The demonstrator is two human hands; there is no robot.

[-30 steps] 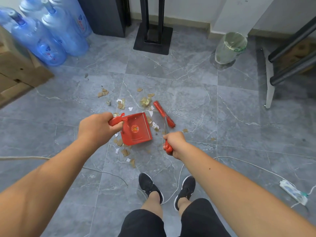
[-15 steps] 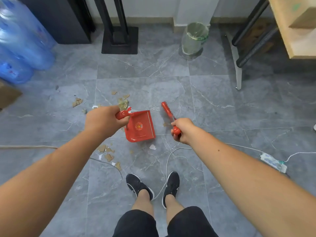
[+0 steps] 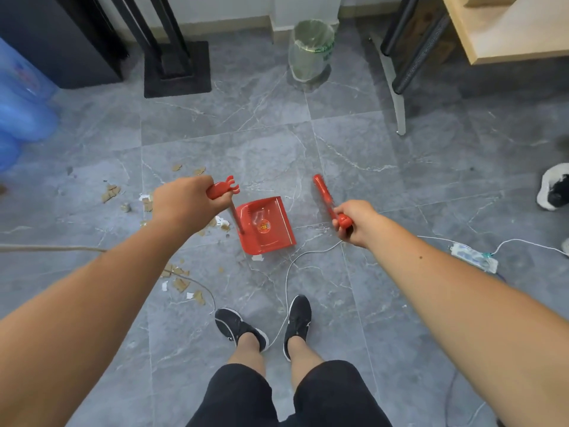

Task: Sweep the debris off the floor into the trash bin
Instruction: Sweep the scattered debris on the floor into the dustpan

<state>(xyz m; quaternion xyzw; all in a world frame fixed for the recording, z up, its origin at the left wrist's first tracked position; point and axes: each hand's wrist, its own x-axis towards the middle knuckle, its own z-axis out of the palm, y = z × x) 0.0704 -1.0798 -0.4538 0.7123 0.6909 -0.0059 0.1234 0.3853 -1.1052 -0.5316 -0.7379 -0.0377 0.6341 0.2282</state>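
Grey marbled floor tiles are spreading out under a person standing with both arms held forward. Over at the left, cardboard debris [image 3: 112,192] is lying scattered, with more scraps [image 3: 181,283] trailing nearer the shoes. The left hand [image 3: 184,203] is wrapping its fingers tight round the handle of a red dustpan [image 3: 264,224], whose pan is hanging low, just right of that hand and beside the nearest scraps. Further right, the right hand [image 3: 357,223] is clenching the grip of a red brush [image 3: 323,195], whose long axis is pointing away and slightly left. Most of the debris is sitting left of the pan, so the left hand is the nearer one, while the brush looks as if it must cross over. Well beyond, by the wall, the trash bin [image 3: 311,50] is waiting.
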